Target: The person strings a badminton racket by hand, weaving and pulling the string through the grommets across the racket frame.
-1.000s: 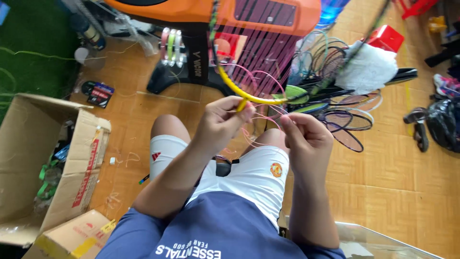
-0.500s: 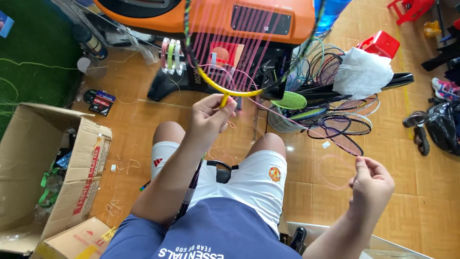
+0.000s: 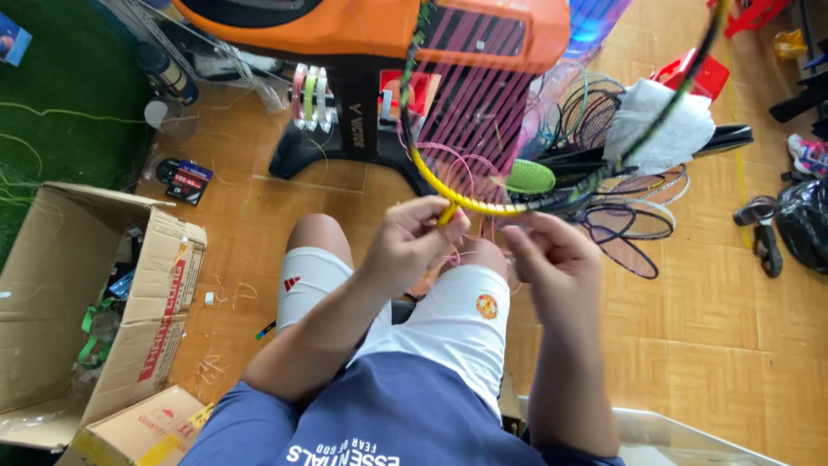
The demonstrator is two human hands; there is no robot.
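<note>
My left hand (image 3: 412, 243) grips a badminton racket (image 3: 466, 200) at the yellow base of its head, where the shaft meets the frame. The racket head rises away from me, with pink string (image 3: 470, 112) running in vertical lines across it and loose loops near the bottom. My right hand (image 3: 545, 250) is just right of the left one, below the frame, its fingers pinched around the loose pink string. Both hands hover above my knees in white shorts.
An orange and black stringing machine (image 3: 362, 52) stands ahead, with string reels (image 3: 309, 86) on its post. A pile of rackets (image 3: 604, 198) and a white cloth (image 3: 660, 125) lie to the right. An open cardboard box (image 3: 78, 293) sits left, a smaller box (image 3: 138, 427) nearer.
My right hand, which had pulled far out to the right with the string, has come back in beside the left hand. The racket head has tilted to the right.
</note>
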